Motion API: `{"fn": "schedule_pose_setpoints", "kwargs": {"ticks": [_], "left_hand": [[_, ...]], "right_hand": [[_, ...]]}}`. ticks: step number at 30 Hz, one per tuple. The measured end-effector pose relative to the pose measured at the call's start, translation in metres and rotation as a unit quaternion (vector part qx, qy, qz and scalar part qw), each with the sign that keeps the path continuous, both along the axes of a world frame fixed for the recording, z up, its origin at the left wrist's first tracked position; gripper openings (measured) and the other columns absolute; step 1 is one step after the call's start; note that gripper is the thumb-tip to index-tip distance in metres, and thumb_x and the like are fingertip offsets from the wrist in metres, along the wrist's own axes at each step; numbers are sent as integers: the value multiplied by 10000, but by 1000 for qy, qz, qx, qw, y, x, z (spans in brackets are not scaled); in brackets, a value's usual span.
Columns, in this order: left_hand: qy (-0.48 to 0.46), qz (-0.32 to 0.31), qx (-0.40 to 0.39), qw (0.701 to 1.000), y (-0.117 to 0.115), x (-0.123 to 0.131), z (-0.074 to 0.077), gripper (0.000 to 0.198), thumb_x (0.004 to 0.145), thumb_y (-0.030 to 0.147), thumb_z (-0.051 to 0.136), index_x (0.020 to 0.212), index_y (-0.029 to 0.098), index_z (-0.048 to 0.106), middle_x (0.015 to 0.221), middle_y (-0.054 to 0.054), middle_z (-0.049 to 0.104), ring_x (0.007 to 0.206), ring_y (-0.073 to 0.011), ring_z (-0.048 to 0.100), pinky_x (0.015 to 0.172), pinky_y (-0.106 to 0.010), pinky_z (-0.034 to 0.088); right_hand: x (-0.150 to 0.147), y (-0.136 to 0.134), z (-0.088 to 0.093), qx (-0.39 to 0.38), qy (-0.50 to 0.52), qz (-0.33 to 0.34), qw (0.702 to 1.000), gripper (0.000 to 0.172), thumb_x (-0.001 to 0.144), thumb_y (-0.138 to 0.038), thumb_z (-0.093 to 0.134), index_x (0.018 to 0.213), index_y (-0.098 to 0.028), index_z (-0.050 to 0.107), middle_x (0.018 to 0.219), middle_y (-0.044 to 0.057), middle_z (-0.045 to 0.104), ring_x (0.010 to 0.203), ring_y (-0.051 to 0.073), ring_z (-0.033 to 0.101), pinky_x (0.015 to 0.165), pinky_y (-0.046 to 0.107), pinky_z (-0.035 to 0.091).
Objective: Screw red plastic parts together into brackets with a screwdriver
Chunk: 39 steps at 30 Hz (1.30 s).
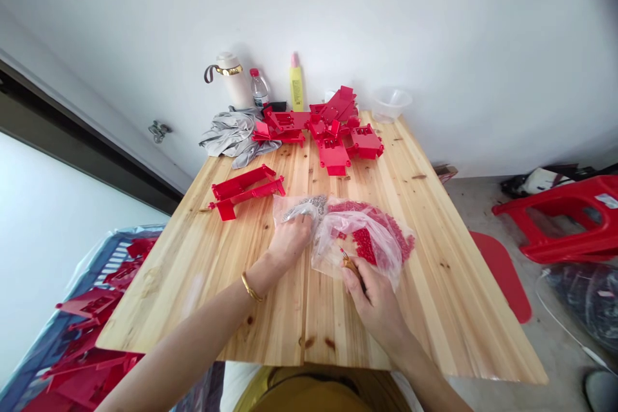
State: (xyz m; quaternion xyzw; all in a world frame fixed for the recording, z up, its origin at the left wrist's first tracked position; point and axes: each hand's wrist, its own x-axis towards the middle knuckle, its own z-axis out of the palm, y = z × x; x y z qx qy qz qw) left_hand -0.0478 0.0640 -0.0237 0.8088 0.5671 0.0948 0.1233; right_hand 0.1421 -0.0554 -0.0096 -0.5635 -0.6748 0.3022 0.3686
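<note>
My left hand [291,238] reaches into a clear plastic bag of small silver metal parts [316,203]. Its fingers are bent together among the parts, and whatever they pinch is hidden. In my right hand [374,299] is a small screwdriver [353,268] with an amber-brown handle. Its tip points up and away, with a tiny red piece at the end. Just beyond that tip lies an open clear bag of small red plastic pieces [364,244]. Left of the bags rests a long red plastic frame [248,190], apart from both hands.
Several red plastic brackets [334,154] are heaped at the table's back, beside a grey cloth [232,132]. A white thermos [234,84], water bottle [259,87], yellow tube [296,84] and clear tub [390,106] stand near the wall. A blue crate [103,254] holds red parts at left; a red stool [564,222] is right.
</note>
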Motion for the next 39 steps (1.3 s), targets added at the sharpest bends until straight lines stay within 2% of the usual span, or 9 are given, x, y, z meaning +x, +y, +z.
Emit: {"fn": "schedule_pose_setpoints", "kwargs": {"ticks": [8,10,12,14,15,18,28,34,39], "left_hand": [[-60,47,29,997,-7,-8,0,153,934,174,498,927,166,651,880,-119,703,797,-247,667,713,-333,484],[-161,80,13,984,-17,-9,8,150,941,237,514,919,177,650,807,-80,699,733,-207,661,666,-292,479],[-350,114,-64,928,-30,-7,19,156,930,301,541,900,182,638,756,-47,692,668,-169,646,586,-246,469],[-517,131,-154,832,-43,-4,30,195,900,365,593,871,176,630,757,-41,697,658,-155,643,522,-218,461],[-560,134,-181,797,-49,-1,35,220,887,389,617,865,171,632,781,-48,706,681,-156,649,513,-213,468],[-607,139,-193,758,-60,3,44,246,851,401,680,855,157,648,825,-62,719,740,-158,657,538,-213,500],[-604,148,-164,766,-70,6,40,218,856,374,675,839,158,652,792,-42,693,681,-136,622,524,-212,524],[-583,145,-145,786,-78,9,44,206,891,368,646,866,164,662,824,-42,689,696,-132,629,557,-213,529],[-581,128,-127,794,-78,6,37,223,917,383,622,867,172,670,838,-38,693,693,-122,609,596,-220,525]], "right_hand": [[-1,-1,1,-8,3,1,1000,224,1034,-317,398,987,-195,579,752,18,666,663,177,644,633,273,470],[-6,0,3,-10,10,10,1000,225,1037,-314,391,978,-197,573,755,14,663,666,173,642,629,271,458],[-13,4,6,-9,10,24,1000,231,1037,-312,386,959,-198,572,750,14,659,661,173,635,616,273,444],[-20,9,10,-5,7,37,999,235,1034,-310,388,941,-200,574,755,18,660,662,174,628,615,277,439],[-23,12,12,-2,6,42,999,232,1032,-307,391,938,-200,574,765,21,663,667,174,627,622,279,441],[-29,18,15,0,0,52,999,218,1029,-296,398,943,-200,574,777,21,665,665,172,623,629,284,443],[-31,13,12,-1,-16,63,998,199,1024,-288,401,971,-196,570,790,28,672,666,176,630,618,280,441],[-31,11,15,-9,-7,60,998,195,1020,-270,408,1032,-189,585,835,43,704,712,189,668,649,287,469],[-31,7,9,58,-62,45,995,191,1016,-222,413,1060,-183,594,863,61,718,734,200,687,654,298,475]]}}
